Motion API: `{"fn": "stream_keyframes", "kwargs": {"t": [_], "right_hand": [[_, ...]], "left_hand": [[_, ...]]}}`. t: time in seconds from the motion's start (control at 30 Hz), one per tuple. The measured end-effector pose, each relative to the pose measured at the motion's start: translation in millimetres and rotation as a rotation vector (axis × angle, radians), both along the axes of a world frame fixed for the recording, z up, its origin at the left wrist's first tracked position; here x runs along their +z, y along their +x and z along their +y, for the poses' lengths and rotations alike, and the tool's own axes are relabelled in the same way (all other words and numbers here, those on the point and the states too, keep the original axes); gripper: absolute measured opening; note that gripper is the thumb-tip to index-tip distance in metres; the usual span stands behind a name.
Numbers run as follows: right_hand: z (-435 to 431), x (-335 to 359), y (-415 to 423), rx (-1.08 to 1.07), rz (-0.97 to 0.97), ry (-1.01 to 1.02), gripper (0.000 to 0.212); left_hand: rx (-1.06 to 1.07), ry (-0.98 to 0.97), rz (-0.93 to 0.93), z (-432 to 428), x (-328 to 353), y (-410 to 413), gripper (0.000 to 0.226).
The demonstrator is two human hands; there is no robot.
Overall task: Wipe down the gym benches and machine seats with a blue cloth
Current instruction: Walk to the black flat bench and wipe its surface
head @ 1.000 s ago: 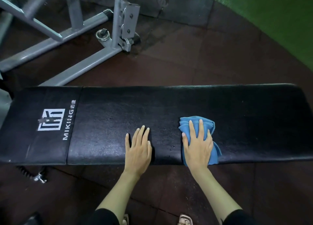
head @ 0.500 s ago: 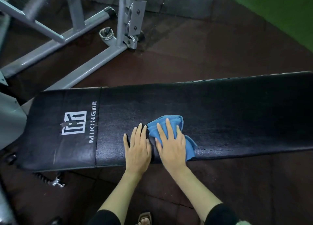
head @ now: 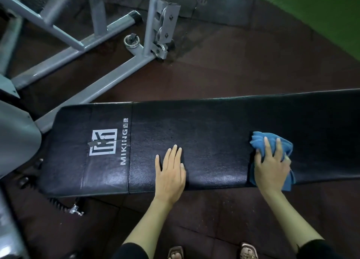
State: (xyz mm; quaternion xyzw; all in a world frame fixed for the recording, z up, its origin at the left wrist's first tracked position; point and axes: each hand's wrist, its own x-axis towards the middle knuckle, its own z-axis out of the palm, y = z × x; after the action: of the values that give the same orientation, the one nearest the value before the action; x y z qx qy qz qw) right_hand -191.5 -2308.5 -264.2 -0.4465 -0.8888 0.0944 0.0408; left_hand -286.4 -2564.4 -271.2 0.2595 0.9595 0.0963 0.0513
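Mid-wipe. Right hand [head: 272,166] lies flat, fingers straight, pressing crumpled blue microfibre cloth [head: 258,143] onto long black padded vinyl bench [head: 214,130], right of frame centre. Left hand [head: 171,174] rests flat on the pad, holding nothing. Wiped extent unclear; other benches and seats likely pending.

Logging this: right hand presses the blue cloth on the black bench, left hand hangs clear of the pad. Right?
Not quite. The head view shows the left hand resting flat on the bench; the right hand does press the blue cloth.
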Motion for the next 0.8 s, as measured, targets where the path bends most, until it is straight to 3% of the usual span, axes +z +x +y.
{"fn": "stream_keyframes", "kwargs": {"t": [0.1,0.17,0.43,0.63,0.7,0.8], "right_hand": [[-31,-1,-21,-0.180,0.078,-0.035,0.051],[-61,-1,-38,-0.176,0.086,-0.054,0.050],[-206,-2,-94,0.382,-0.009,-0.049,0.053],[-180,-14,-78,0.777,-0.006,0.154,0.055],[-159,-14,-69,0.756,-0.021,0.162,0.054],[-129,-12,-57,0.551,0.004,0.141,0.052]], "left_hand": [[0.018,0.005,0.017,-11,-1,-5,0.050],[0.025,0.006,0.030,-17,0,-8,0.050],[0.174,0.005,0.041,-54,-5,-30,0.052],[0.172,-0.004,0.049,-62,-6,-30,0.052],[0.186,0.006,0.046,-58,-4,-30,0.052],[0.142,0.002,0.040,-53,-2,-28,0.052]]}}
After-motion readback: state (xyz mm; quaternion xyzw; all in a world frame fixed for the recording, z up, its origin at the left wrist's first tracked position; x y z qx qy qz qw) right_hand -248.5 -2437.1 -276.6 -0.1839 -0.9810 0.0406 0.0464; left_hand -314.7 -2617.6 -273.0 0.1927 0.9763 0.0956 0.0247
